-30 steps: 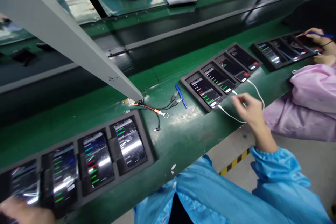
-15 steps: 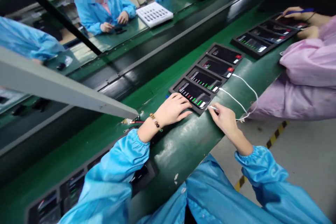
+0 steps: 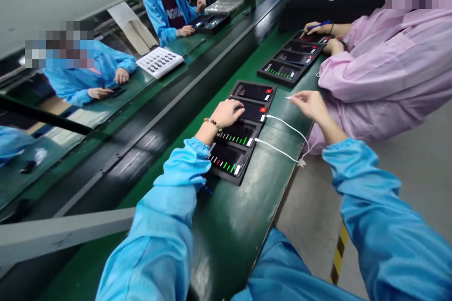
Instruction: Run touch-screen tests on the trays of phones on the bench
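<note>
A black tray (image 3: 243, 179) on the green bench holds several phones with lit dark screens. My left hand (image 3: 227, 112) rests over the tray's left side, fingers bent on the left end of the phone with a red mark (image 3: 253, 112); whether it grips that phone is hidden. Right of the tray, my right hand (image 3: 309, 104) is raised above the bench edge, thumb and fingers pinching a small white cable plug (image 3: 288, 98). Two white cables (image 3: 282, 150) run from the two middle phones to the bench edge.
Farther up the bench stands another black tray (image 3: 263, 73) of phones, where a person in pink (image 3: 391, 56) has both hands. Across the conveyor, people in blue work beside a white tray (image 3: 159, 62). A grey beam (image 3: 67, 233) crosses at lower left.
The camera view has turned. My left hand has moved from the nearest phone up the tray to a farther one. My right hand has moved away from the nearest phone with the plug.
</note>
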A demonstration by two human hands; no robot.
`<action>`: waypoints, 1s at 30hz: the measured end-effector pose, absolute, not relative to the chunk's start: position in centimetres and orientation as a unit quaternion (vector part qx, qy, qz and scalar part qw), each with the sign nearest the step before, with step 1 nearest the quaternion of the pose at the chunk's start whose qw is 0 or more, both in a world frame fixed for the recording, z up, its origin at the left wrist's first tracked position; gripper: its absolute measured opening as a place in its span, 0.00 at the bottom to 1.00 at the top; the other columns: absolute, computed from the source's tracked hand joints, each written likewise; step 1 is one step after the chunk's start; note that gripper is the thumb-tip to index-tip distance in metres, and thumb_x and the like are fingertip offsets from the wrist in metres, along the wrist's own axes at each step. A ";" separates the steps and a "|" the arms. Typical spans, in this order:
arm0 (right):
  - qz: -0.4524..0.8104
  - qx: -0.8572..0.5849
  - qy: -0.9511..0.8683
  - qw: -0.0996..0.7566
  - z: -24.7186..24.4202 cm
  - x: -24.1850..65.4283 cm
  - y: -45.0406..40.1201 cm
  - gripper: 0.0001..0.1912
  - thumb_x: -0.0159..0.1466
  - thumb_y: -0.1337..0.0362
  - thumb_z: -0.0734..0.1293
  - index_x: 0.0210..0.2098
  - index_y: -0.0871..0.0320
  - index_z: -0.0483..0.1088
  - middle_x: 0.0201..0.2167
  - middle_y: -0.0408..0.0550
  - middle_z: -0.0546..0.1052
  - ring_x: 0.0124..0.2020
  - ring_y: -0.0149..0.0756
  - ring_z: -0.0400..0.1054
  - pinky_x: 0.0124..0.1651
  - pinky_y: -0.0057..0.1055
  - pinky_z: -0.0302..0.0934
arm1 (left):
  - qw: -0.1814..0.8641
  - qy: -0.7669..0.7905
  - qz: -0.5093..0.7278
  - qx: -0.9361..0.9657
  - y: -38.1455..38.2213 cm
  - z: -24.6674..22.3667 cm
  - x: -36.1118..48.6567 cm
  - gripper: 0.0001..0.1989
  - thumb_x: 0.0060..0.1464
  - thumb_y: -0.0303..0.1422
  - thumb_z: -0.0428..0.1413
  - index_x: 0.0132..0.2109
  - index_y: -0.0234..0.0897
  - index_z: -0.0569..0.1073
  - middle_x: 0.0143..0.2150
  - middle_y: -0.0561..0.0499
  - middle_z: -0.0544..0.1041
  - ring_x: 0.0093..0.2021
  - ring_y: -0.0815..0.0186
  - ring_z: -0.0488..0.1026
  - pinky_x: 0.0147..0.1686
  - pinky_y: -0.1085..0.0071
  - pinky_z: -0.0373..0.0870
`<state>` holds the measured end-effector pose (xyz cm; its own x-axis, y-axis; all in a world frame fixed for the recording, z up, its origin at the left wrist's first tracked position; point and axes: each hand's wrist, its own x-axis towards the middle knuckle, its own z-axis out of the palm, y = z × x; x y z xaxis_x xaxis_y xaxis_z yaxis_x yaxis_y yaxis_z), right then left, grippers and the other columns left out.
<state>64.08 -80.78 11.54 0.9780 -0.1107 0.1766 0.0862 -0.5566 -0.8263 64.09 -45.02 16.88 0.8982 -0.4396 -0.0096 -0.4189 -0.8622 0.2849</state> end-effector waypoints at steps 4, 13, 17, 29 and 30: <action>-0.103 -0.859 -0.005 0.501 8.1 69.4 -77.0 0.16 0.66 0.50 0.75 0.37 0.57 0.79 0.36 0.55 0.86 0.39 0.43 0.78 0.50 0.41 0.76 | 0.147 -0.129 -0.019 0.980 -47.5 14.9 70.1 0.23 0.75 0.43 0.49 0.66 0.36 0.76 0.67 0.35 0.78 0.68 0.44 0.70 0.68 0.48 0.63; -0.118 -0.836 -0.026 0.534 3.8 70.7 -76.6 0.13 0.69 0.54 0.73 0.42 0.57 0.81 0.41 0.54 0.87 0.40 0.41 0.78 0.54 0.40 0.74 | 0.208 -0.011 -0.042 0.977 -49.3 11.8 76.0 0.32 0.76 0.55 0.45 0.69 0.37 0.73 0.69 0.35 0.78 0.70 0.42 0.71 0.69 0.47 0.62; -0.127 -0.830 -0.029 0.543 3.5 71.3 -76.4 0.16 0.68 0.50 0.73 0.42 0.57 0.82 0.39 0.52 0.87 0.40 0.41 0.78 0.54 0.41 0.74 | 0.236 0.009 -0.045 0.971 -48.9 11.7 76.6 0.34 0.74 0.59 0.43 0.67 0.41 0.75 0.70 0.41 0.78 0.71 0.46 0.72 0.70 0.55 0.63; -0.100 -0.845 -0.051 0.523 4.7 72.1 -76.4 0.11 0.67 0.56 0.75 0.40 0.58 0.83 0.37 0.51 0.85 0.38 0.41 0.77 0.53 0.40 0.73 | 0.310 0.050 -0.039 0.949 -47.9 11.1 78.0 0.38 0.68 0.67 0.47 0.60 0.41 0.79 0.65 0.40 0.81 0.69 0.45 0.73 0.69 0.54 0.62; -0.094 -0.847 -0.052 0.520 4.9 72.3 -76.5 0.11 0.67 0.56 0.75 0.40 0.58 0.84 0.37 0.52 0.86 0.38 0.41 0.77 0.53 0.41 0.74 | 0.316 0.049 -0.036 0.947 -47.7 10.9 78.1 0.39 0.67 0.68 0.47 0.59 0.40 0.79 0.64 0.39 0.81 0.67 0.45 0.74 0.69 0.55 0.62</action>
<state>72.28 -76.47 4.92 0.9768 -0.0095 0.2138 0.1863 -0.4535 -0.8716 78.09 -47.74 10.92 0.9927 0.0692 -0.0988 0.1147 -0.7960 0.5944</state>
